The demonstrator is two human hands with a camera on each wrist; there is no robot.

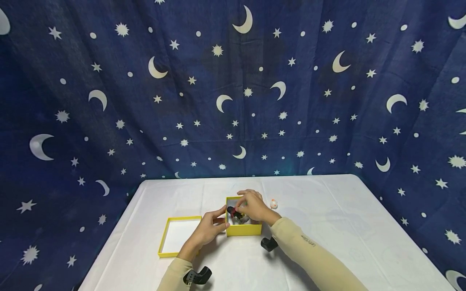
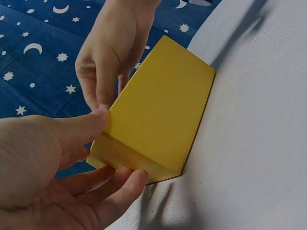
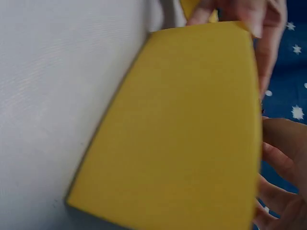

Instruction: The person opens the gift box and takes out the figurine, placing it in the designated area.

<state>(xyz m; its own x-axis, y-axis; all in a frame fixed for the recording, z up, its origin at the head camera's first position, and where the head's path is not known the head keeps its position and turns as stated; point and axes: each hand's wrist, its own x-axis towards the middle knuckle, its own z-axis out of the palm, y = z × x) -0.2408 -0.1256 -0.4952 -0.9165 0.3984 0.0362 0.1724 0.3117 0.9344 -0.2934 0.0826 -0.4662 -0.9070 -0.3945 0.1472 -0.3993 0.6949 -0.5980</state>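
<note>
A yellow box (image 1: pixel 244 230) stands open-topped on the table, with several small things inside it. My left hand (image 1: pixel 209 230) grips its left side, thumb at the near left corner and fingers along the left wall. My right hand (image 1: pixel 253 206) reaches over the rim into the box. Its thumb and forefinger pinch a small black-and-red thing (image 1: pixel 231 210), whose kind is too small to tell. In the left wrist view the yellow front wall (image 2: pixel 163 100) hides the contents. The right wrist view shows mostly that same yellow wall (image 3: pixel 177 129), so the right fingertips are hidden there.
A shallow yellow-rimmed lid (image 1: pixel 180 236), white inside, lies left of the box. A small white round thing with orange spots (image 1: pixel 274 204) sits on the table right of the box. The white-covered table (image 1: pixel 327 242) meets a dark blue star-and-moon curtain (image 1: pixel 204 121) behind.
</note>
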